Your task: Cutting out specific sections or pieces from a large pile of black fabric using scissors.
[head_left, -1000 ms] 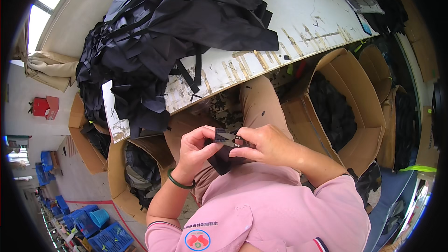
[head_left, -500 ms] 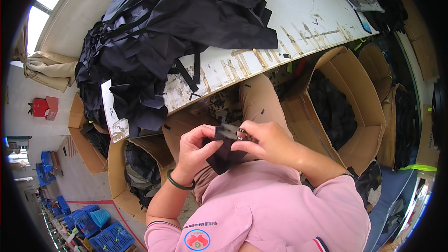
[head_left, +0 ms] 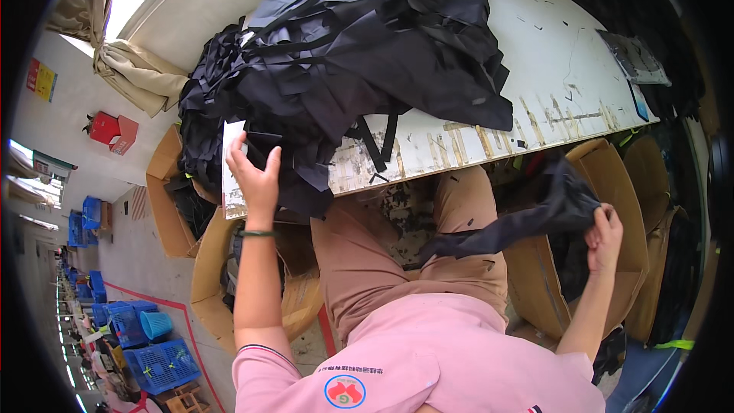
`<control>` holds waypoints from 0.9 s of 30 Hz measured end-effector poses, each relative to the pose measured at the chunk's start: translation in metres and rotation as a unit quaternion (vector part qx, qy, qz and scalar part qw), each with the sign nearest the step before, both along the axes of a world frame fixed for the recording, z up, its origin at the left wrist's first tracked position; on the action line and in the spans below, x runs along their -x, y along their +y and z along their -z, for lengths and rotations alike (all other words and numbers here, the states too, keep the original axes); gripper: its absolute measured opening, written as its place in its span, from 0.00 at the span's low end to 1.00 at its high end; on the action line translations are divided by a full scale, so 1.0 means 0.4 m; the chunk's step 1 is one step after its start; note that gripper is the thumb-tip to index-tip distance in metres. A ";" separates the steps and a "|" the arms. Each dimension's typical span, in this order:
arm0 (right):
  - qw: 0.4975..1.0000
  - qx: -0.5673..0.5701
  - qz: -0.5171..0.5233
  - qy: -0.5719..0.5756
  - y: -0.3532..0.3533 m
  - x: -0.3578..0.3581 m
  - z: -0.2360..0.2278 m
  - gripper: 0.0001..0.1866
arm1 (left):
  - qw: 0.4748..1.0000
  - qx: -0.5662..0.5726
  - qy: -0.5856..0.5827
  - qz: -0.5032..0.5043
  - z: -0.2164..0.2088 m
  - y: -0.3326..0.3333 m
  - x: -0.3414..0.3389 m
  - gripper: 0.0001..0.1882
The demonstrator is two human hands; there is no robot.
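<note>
On the table's near left edge, my left hand reaches to the hanging side of a big heap of black fabric pieces. Its thumb and fingers are spread, with dark cloth behind and between them. Out to the right, over an open cardboard box, my right hand grips one end of a black fabric piece. That piece stretches back, slack and blurred, toward my right thigh. Whether the right hand also holds the small metal tool seen earlier is hidden.
The white worktable has a worn, tape-marked edge. A cardboard box with black pieces stands at the right, another box at the left. A clear plastic packet lies at the far right. Blue crates sit on the floor.
My hands have parted from in front of my lap. The left went up to the fabric heap; the right swung out to the right, carrying a black fabric piece. The view has shifted too.
</note>
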State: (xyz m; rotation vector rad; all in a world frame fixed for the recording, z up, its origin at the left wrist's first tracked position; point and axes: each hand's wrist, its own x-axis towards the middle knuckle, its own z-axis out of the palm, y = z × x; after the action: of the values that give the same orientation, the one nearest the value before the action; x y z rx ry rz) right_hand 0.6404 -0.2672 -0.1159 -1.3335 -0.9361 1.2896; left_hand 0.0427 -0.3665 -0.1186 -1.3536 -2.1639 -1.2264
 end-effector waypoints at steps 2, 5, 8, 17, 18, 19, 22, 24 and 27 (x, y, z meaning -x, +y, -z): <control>0.996 0.004 0.089 -0.014 0.002 -0.191 0.051 0.08 | 0.997 0.058 0.048 -0.013 0.013 0.005 0.093 0.30; 0.973 0.013 0.218 -0.071 -0.032 -0.404 0.132 0.12 | 0.995 0.098 0.009 0.012 0.058 -0.013 0.222 0.22; 0.886 0.128 0.346 -0.281 -0.096 -0.568 0.195 0.17 | 0.956 0.020 -0.280 0.079 0.053 -0.009 0.223 0.08; 0.949 -0.031 0.111 -0.293 0.022 -0.143 0.158 0.13 | 0.732 -0.198 -0.605 0.242 -0.234 -0.051 -0.210 0.14; 0.961 -0.066 0.035 -0.266 0.037 -0.036 0.125 0.11 | 0.703 -0.185 -0.615 0.304 -0.231 -0.069 -0.227 0.16; 0.969 -0.074 -0.036 -0.233 0.049 0.055 0.102 0.08 | 0.670 -0.171 -0.623 0.366 -0.223 -0.081 -0.249 0.18; 0.963 -0.127 -0.231 -0.055 0.013 0.377 0.015 0.11 | 0.577 -0.178 -0.655 0.454 -0.211 -0.106 -0.343 0.21; 0.898 -0.213 -0.384 0.033 -0.019 0.491 -0.006 0.25 | 0.509 -0.197 -0.666 0.509 -0.186 -0.106 -0.383 0.23; 0.843 -0.155 -0.473 0.202 -0.097 0.625 -0.053 0.28 | 0.428 -0.203 -0.559 0.681 -0.159 -0.072 -0.426 0.31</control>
State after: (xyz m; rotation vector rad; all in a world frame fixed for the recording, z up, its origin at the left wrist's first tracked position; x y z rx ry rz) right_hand 0.3905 -0.3059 -0.0949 -0.2496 -1.4828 1.9332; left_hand 0.2131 -0.3952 -0.0549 -2.3023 -0.0038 -3.6425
